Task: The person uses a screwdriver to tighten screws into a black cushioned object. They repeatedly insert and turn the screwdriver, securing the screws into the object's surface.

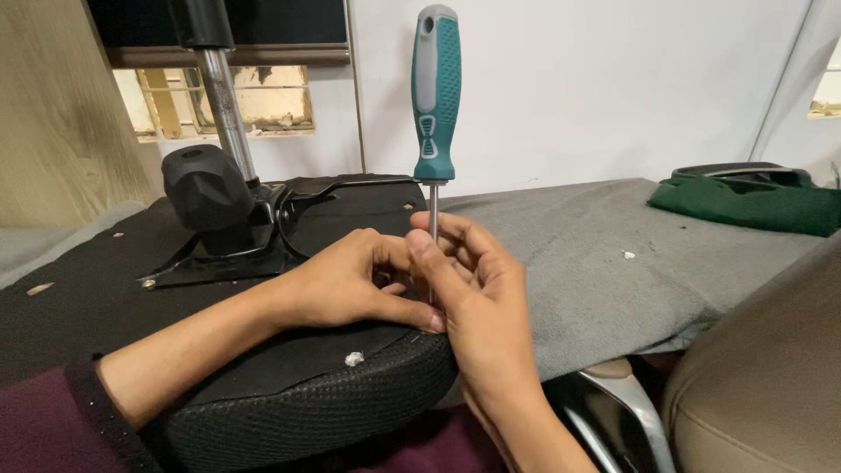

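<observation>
nearest the camera, the upturned black chair seat (289, 412) lies across the lap, its mesh edge facing the viewer. on it the left hand (346, 285) is curled nearly closed, thumb stretched along the seat, fingertips pinched around something too small to make out. the right hand (469, 289) wraps loosely round the bare shaft of the screwdriver (435, 96), which stands upright with its teal and grey handle unheld above. gripped so low, the tool seems likely to tip or skid off its mark and jab the left fingers. its tip and whatever it meets are hidden behind both hands. farther back, the black mechanism (223, 219) and chrome column (226, 109) run out of view at the top edge.
</observation>
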